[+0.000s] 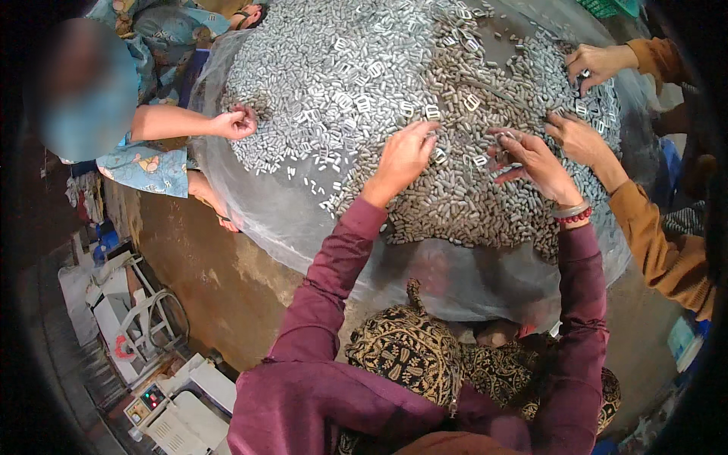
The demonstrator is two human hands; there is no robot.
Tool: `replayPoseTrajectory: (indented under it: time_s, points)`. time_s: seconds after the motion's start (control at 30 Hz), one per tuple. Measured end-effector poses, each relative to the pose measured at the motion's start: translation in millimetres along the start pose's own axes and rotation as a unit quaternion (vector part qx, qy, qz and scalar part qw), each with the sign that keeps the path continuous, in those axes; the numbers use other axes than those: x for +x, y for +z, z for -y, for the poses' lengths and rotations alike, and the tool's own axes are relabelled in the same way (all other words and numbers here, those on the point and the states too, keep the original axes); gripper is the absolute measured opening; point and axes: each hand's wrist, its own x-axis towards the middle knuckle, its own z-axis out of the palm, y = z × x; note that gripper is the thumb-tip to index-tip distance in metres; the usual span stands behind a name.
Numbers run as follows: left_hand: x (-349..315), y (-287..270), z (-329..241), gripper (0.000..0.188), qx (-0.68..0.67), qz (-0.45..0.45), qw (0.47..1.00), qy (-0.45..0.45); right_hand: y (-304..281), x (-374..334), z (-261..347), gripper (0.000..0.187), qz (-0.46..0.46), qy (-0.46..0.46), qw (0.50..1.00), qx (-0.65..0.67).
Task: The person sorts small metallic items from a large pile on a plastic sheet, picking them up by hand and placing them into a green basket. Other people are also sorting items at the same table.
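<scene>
A wide heap of small grey metal pellets (455, 208) lies on a clear plastic sheet (280, 243), with pale metal slide buckles (472, 101) scattered over it. My left hand (402, 161) is above the middle of the heap, fingers drawn together, their tips at a slide buckle (432, 112). To its right, my right hand (537, 165) hovers over the darker pellets, thumb and fingers apart and slightly blurred. Beaded bracelets circle that wrist. Another buckle (479, 160) lies between my hands.
At the left, a co-worker's hand (236, 123) touches the heap's edge. Another person's two hands (599, 64) (582, 142) work at the right, one close beside my right hand. A green basket (610, 6) stands at the far right. Pale machines (189, 425) sit at lower left.
</scene>
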Motion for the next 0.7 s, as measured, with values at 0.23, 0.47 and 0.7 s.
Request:
replayPoseTrajectory:
  time_s: [0.23, 0.47, 0.7]
  points:
    - [3, -39, -17, 0.021, -0.761, -0.068, 0.537, -0.358, -4, 18, -18, 0.072, -0.109, -0.112, 0.966, -0.208]
    - [17, -24, -1, 0.023, -0.328, 0.154, 0.896, -0.256, -2, 9, -8, 0.054, -0.052, 0.003, 0.985, -0.164]
    - [7, -9, 13, 0.031, -0.005, 0.236, 0.961, -0.145, 4, 9, -8, 0.042, -0.05, -0.009, 0.946, 0.322]
